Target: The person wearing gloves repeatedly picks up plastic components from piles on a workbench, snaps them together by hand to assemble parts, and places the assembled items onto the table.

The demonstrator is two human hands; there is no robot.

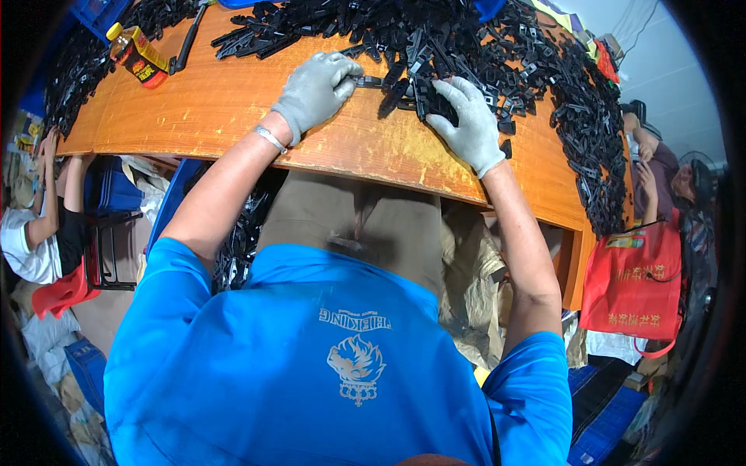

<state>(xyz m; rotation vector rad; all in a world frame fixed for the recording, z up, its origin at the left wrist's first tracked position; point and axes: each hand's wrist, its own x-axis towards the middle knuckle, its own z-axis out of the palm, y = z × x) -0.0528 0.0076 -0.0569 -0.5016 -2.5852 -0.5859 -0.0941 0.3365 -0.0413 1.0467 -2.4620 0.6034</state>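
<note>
Both of my hands wear pale grey gloves and work over the near part of the wooden table. My left hand (pixel 317 89) is closed, its thumb and fingers pinching the end of a slim black plastic piece (pixel 371 81) with a shiny section. To the right, my right hand (pixel 468 124) curls its thumb and fingertips round dark long plastic parts (pixel 422 97) at the near edge of the heap. How many parts it grips is hidden. A large heap of black plastic parts (pixel 350 19) spreads beyond both hands.
A drink bottle with a yellow cap (pixel 140 56) and a black-handled tool (pixel 186 43) lie at the far left of the table (pixel 210 109). More black parts (pixel 587 124) line the right side. A red bag (pixel 633 283) hangs at the right. Other people sit at both sides.
</note>
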